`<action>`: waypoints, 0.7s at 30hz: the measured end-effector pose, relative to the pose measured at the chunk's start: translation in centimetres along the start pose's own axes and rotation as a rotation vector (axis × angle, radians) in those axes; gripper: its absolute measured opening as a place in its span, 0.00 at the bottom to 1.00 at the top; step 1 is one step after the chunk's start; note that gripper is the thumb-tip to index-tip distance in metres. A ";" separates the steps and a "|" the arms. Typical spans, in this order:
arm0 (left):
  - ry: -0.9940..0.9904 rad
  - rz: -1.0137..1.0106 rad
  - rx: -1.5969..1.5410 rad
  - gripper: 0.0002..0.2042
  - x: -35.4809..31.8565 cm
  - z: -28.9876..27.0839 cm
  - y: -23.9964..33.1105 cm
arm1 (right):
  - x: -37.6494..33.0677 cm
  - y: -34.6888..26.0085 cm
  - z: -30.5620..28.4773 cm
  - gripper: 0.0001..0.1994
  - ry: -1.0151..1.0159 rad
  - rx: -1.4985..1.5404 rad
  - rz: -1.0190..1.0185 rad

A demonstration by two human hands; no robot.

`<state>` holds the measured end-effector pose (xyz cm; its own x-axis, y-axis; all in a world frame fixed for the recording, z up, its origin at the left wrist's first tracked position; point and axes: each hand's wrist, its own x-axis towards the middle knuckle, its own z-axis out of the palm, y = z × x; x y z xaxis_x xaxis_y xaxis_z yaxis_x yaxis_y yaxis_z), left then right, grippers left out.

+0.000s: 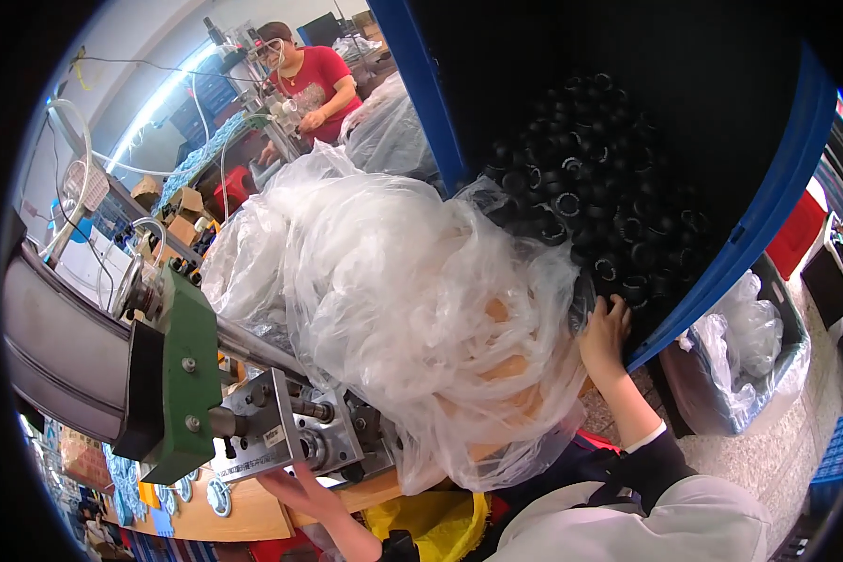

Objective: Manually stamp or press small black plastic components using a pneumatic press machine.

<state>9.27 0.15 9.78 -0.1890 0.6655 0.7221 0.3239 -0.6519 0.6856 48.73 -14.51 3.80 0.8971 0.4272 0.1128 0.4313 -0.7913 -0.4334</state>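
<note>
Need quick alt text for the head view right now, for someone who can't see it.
The person's right hand reaches into a blue bin of small black ring-shaped parts, while the left hand rests under a metal machine head. Crumpled clear plastic bags fill the middle; another person works behind.

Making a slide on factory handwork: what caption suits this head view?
Right hand reaches into a blue bin of black ring parts; left hand touches a metal machine beside clear plastic bags.

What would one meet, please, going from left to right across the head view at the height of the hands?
Green metal machine bracket → left hand → crumpled clear plastic bag → right hand → blue plastic crate wall → grey bin lined with clear plastic.
</note>
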 end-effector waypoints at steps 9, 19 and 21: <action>0.179 -0.263 0.382 0.12 2.1 2.8 2.7 | 0.3 -0.6 0.8 0.30 0.406 -0.165 0.108; 0.084 -0.180 0.317 0.17 1.2 2.3 1.1 | 0.8 1.9 2.1 0.33 0.588 0.510 -0.035; 0.013 -0.114 0.327 0.17 0.4 1.8 0.9 | 0.7 2.7 2.2 0.33 0.568 0.540 -0.055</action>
<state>11.17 0.49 10.55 -0.2520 0.7216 0.6449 0.5798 -0.4209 0.6976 50.26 -15.39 0.71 0.8504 0.0552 0.5232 0.5005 -0.3916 -0.7721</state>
